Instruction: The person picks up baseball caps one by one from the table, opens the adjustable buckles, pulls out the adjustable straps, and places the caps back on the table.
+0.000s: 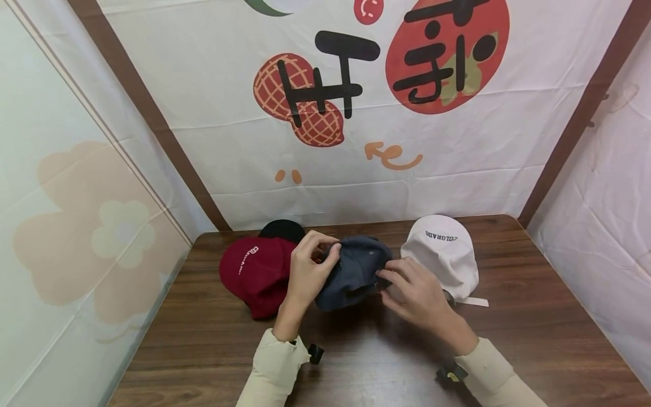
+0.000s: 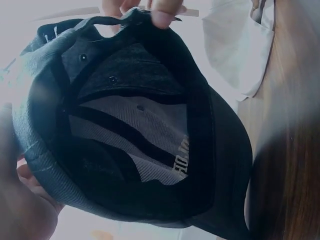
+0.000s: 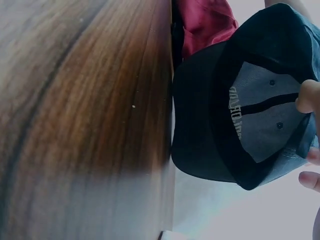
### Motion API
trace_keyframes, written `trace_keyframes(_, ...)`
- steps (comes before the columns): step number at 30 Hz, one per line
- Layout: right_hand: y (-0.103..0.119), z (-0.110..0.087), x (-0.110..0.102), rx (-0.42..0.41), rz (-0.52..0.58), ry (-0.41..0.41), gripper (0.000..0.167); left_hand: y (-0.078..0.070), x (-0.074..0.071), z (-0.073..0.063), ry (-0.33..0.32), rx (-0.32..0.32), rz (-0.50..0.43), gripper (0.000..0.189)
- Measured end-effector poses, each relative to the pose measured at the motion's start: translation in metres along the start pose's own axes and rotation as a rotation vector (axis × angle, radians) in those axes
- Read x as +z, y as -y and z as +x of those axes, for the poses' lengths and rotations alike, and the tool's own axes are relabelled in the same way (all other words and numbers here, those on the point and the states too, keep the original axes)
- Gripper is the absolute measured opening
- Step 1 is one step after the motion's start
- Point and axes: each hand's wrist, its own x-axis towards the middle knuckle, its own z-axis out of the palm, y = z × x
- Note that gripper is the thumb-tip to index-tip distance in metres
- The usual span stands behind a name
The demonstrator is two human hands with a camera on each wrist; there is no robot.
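Note:
A dark navy baseball cap is held between both hands over the middle of the table. My left hand grips its left side between thumb and fingers. At the cap's right, my right hand pinches the edge by the back strap; the left wrist view shows those fingertips above the strap opening. The cap's hollow inside faces the left wrist camera, with seams and reversed lettering visible. In the right wrist view, its brim hangs downward beside the tabletop.
A dark red cap lies left of my left hand, partly over a black cap. Beyond my right hand sits a white cap with dark lettering and a white strap. The brown wooden table meets a printed cloth wall.

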Motion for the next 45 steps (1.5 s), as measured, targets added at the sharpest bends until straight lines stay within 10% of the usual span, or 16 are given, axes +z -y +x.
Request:
trace_keyframes(20, 0.011, 0.04, -0.015, -0.084, 0.034, -0.272, 0.018, -0.012, -0.007, 0.006, 0.0, -0.053, -0.017, 0.004)
trace_keyframes(45, 0.024, 0.063, -0.039, -0.078, 0.159, -0.4, 0.015, -0.027, -0.009, 0.008, 0.09, -0.119, -0.052, 0.005)
